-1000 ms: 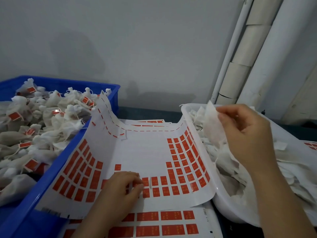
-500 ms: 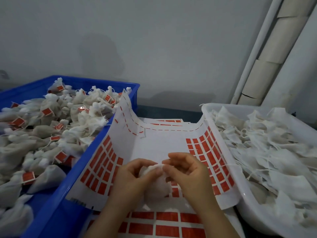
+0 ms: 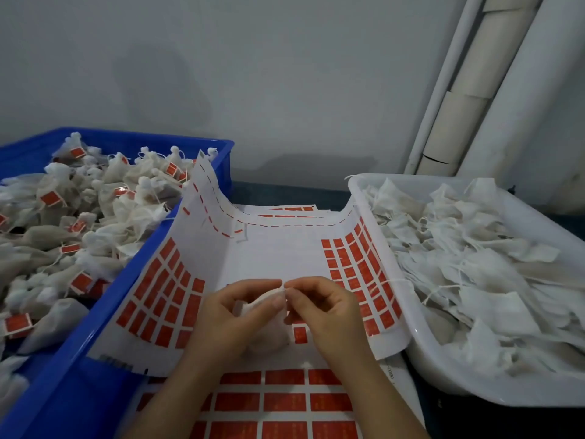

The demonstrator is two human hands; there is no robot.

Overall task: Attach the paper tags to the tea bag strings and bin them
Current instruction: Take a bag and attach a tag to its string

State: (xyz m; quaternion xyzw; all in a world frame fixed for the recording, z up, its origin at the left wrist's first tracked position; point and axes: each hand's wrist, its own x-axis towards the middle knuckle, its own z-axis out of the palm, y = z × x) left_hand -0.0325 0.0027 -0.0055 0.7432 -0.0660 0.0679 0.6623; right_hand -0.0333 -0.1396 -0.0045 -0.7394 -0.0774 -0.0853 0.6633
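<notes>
A person is working a bag (image 3: 253, 308) between both hands over a curled sheet (image 3: 278, 258) of red tags (image 3: 354, 270). The left hand (image 3: 228, 315) is curling round the bag's bulk, while the right hand (image 3: 326, 312) is pinching its upper edge with thumb and forefinger, the fingertips of the two hands almost meeting. The bag is lying slantwise, its long axis running from that pinch down and toward the person. Its string is too fine to make out, and whether a tag is already on it cannot be told. The blue bin (image 3: 79, 375) of tagged bags (image 3: 79, 232) is sitting to the left, so the left hand is the nearer one for the drop. The closest unpeeled tags are lying just beside the right hand. A white tub (image 3: 443, 375) of untagged bags (image 3: 474, 264) is standing to the right, and the sheet's edges are riding up against both containers. A second sheet (image 3: 285, 400) is lying beneath. Behind, a grey wall (image 3: 253, 74) and pale pipes (image 3: 456, 122) are closing in the dim room.
</notes>
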